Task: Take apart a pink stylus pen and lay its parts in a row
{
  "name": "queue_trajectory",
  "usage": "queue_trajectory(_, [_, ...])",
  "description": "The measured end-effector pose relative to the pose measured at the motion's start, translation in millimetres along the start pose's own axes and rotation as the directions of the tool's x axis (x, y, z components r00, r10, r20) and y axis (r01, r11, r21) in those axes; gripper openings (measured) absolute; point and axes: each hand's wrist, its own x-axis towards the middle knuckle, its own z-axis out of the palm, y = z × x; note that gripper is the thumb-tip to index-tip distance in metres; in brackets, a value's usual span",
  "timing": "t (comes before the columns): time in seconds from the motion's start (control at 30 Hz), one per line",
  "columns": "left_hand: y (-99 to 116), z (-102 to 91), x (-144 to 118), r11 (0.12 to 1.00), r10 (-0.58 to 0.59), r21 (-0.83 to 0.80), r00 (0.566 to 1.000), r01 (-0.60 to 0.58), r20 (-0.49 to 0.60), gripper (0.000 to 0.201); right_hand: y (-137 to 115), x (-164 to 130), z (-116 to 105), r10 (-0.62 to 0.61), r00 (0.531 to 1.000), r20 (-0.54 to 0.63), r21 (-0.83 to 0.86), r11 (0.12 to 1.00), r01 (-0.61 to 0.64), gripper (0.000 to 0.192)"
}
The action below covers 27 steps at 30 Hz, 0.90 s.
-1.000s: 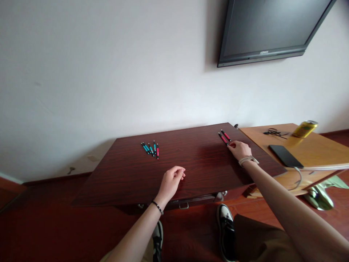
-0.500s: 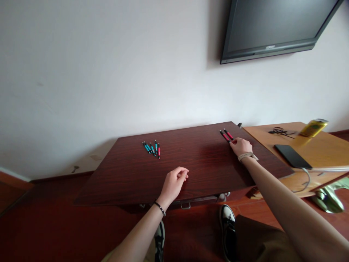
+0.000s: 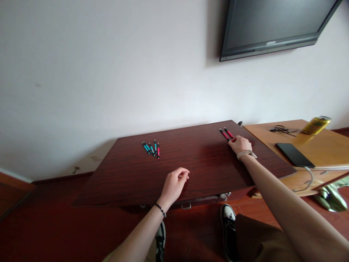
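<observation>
My left hand [image 3: 176, 182] rests over the front middle of the dark wooden table [image 3: 196, 160], its fingers curled closed, with nothing visible in them. My right hand [image 3: 240, 145] reaches to the table's right side, fingers pinched at the near end of a red pen [image 3: 224, 134]. A second red pen [image 3: 228, 132] lies beside it, its near end hidden by the hand. Away on the left of the table, several blue pens [image 3: 151, 148] lie loosely fanned, and one more red pen [image 3: 158, 151] is at their right edge.
A lighter wooden cabinet [image 3: 332, 143] adjoins the table on the right, bearing a black phone [image 3: 294, 154] with a white cable, a coiled black cord [image 3: 282, 129] and a yellow can [image 3: 316, 125]. A television [image 3: 272, 25] hangs on the wall above.
The view has shifted slightly. My right hand stays at the near ends of the two red pens, and my left hand holds its curled pose. The pens look unmoved.
</observation>
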Motion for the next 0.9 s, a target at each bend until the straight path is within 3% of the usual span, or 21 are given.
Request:
queue_trajectory(0.23, [1.0,-0.2,-1.7,0.999,-0.006,0.038,1.000,0.006,0.001,0.024,-7.3,0.7,-2.3,0.032,0.998,0.045,-0.003,0.999,-0.032,0.043])
queue_trajectory(0.9, [0.2,1.9,-1.9,0.996,0.014,0.086,1.000,-0.014,0.006,0.022,-0.1,7.3,4.4,0.054,0.999,-0.006,-0.021,0.998,-0.054,0.033])
